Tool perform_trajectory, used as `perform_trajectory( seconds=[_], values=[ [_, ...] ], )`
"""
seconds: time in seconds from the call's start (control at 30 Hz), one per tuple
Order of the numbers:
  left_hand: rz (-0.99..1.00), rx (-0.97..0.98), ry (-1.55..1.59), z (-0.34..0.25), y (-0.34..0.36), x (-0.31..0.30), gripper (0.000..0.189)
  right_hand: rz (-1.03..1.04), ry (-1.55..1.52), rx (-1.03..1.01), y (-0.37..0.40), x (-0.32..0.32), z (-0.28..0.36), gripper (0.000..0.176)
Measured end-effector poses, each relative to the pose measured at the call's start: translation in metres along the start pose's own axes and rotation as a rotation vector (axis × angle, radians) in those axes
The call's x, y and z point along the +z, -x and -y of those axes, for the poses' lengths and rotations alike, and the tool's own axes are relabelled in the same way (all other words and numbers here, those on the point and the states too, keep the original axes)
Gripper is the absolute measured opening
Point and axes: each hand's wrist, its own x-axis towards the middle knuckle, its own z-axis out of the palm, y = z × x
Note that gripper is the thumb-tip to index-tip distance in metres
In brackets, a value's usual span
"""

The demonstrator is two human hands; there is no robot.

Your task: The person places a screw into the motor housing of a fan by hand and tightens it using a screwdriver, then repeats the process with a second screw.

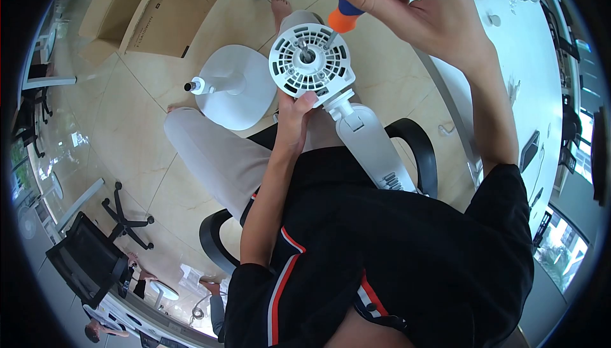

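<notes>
A white fan motor head [310,61] is held up over the lap of a seated person, its round vented face turned towards the camera and its metal shaft [304,49] pointing out from the centre. It is gripped from below by the left hand [294,122], the thumb pressed against the lower rim and the fingers hidden behind the housing. The white fan neck [372,147] runs down from the head towards the body and appears to rest against the black shirt. An orange and blue screwdriver [349,14] is clasped in the right hand [414,10], fingers wrapped closely round the handle, and its tip is set on the face just right of the shaft, seemingly at a screw, though the screw head is too small to be made out. The step would be judged best done with the blade held square to the face and in line with the screw, firm pressure applied along the handle, and the head braced so that it cannot twist; the tip should be steered clear of the shaft and the vent slots. On the tiled floor beyond the knees a round fan base [232,87] is seen, with a cardboard box [159,10] further off and a white table [528,61] to the right
</notes>
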Motion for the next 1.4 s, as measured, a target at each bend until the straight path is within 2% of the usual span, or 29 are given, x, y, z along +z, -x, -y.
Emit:
perform_trajectory(
  seconds=[0.07, 0.13, 0.17, 0.23, 0.27, 0.33, 0.4, 0.47, 0.53, 0.57, 0.63, 0.67, 0.73, 0.83, 0.87, 1.03, 1.13, 1.17, 1.27, 1.33, 1.4],
  values=[
    [0.012, -0.007, 0.006, 0.0, 0.0, -0.001, 0.097, 0.019, -0.028, -0.144, -0.004, 0.002, -0.016, 0.025],
    [0.02, -0.017, 0.008, 0.0, 0.0, -0.002, 0.097, 0.084, -0.038, -0.134, -0.008, 0.0, -0.004, 0.028],
    [0.02, -0.024, 0.008, 0.001, 0.0, -0.003, 0.097, 0.13, -0.055, -0.03, -0.005, -0.006, 0.017, 0.029],
    [0.011, -0.019, -0.024, 0.002, -0.001, -0.004, 0.097, 0.104, -0.074, 0.035, -0.002, -0.004, 0.035, 0.03],
    [0.005, -0.01, -0.057, 0.003, -0.001, -0.004, 0.099, 0.03, -0.077, -0.003, 0.003, 0.003, 0.036, 0.03],
    [0.006, -0.003, -0.092, 0.004, -0.001, -0.003, 0.1, 0.035, -0.08, 0.025, 0.004, 0.002, 0.032, 0.03],
    [0.015, -0.009, -0.095, 0.005, -0.002, -0.005, 0.1, 0.171, -0.069, 0.089, -0.002, -0.012, 0.018, 0.03],
    [0.015, 0.0, -0.093, 0.004, -0.001, -0.004, 0.1, 0.265, -0.025, 0.018, -0.006, -0.025, 0.005, 0.03],
    [0.018, 0.002, -0.058, 0.003, -0.001, -0.003, 0.099, 0.222, -0.026, 0.019, -0.004, -0.022, 0.002, 0.03],
    [0.019, 0.002, -0.025, 0.003, -0.002, -0.003, 0.098, 0.143, -0.058, 0.085, 0.0, -0.008, 0.002, 0.03],
    [0.016, 0.007, -0.022, 0.003, 0.0, -0.004, 0.097, 0.079, -0.132, 0.052, 0.002, 0.004, -0.004, 0.028],
    [0.018, 0.015, -0.053, 0.004, 0.0, -0.004, 0.098, 0.093, -0.169, -0.049, 0.0, 0.005, -0.013, 0.027],
    [0.026, 0.021, -0.082, 0.005, -0.002, -0.004, 0.098, 0.187, -0.142, -0.089, -0.004, -0.002, -0.007, 0.027],
    [0.027, 0.015, -0.077, 0.004, -0.001, -0.005, 0.098, 0.315, -0.042, 0.055, -0.004, -0.02, 0.015, 0.028],
    [0.023, 0.014, -0.075, 0.003, 0.0, -0.003, 0.099, 0.282, -0.061, 0.08, -0.002, -0.017, 0.014, 0.028],
    [0.035, 0.024, -0.074, 0.003, -0.001, -0.002, 0.098, 0.158, 0.234, 0.139, -0.001, -0.015, 0.023, 0.028],
    [0.035, 0.036, -0.079, 0.006, -0.001, -0.005, 0.098, 0.166, 0.035, 0.099, 0.0, -0.006, 0.007, 0.028],
    [0.04, 0.032, -0.076, 0.008, -0.002, -0.008, 0.098, 0.161, -0.034, 0.025, -0.001, -0.005, 0.001, 0.028],
    [0.034, 0.029, -0.078, 0.008, -0.002, -0.007, 0.099, 0.034, 0.048, 0.016, -0.002, 0.007, 0.033, 0.029],
    [0.022, 0.03, -0.083, 0.007, -0.002, -0.007, 0.099, 0.068, 0.103, 0.074, -0.008, 0.001, 0.047, 0.03],
    [0.015, 0.03, -0.089, 0.008, -0.002, -0.007, 0.099, 0.189, 0.113, 0.117, -0.011, -0.019, 0.047, 0.029]
  ],
)
